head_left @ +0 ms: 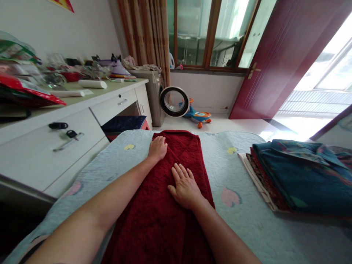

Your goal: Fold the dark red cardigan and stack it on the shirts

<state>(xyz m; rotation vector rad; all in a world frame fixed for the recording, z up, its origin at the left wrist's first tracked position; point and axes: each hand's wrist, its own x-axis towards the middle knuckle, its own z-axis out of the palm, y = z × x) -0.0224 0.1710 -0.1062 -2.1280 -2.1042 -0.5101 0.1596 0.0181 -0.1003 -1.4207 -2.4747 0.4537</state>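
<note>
A dark red garment [165,205], folded into a long strip, lies lengthwise on the bed in front of me. My left hand [158,148] is at its far left edge, fingers curled and closed on the cloth. Lower down and to the right, my right hand [185,186] rests flat on the garment, palm down with the fingers stretched out. Beneath the garment spreads a light blue bed cover [244,234] with heart patterns. To the right sits a stack of folded clothes [299,179], a dark teal piece on top.
A white desk [74,110] with drawers and clutter runs along the left. Beyond the bed are a washing machine [154,95] with its round door [174,102] swung out, a blue and orange ride-on toy [199,115], and an open dark red door [264,62].
</note>
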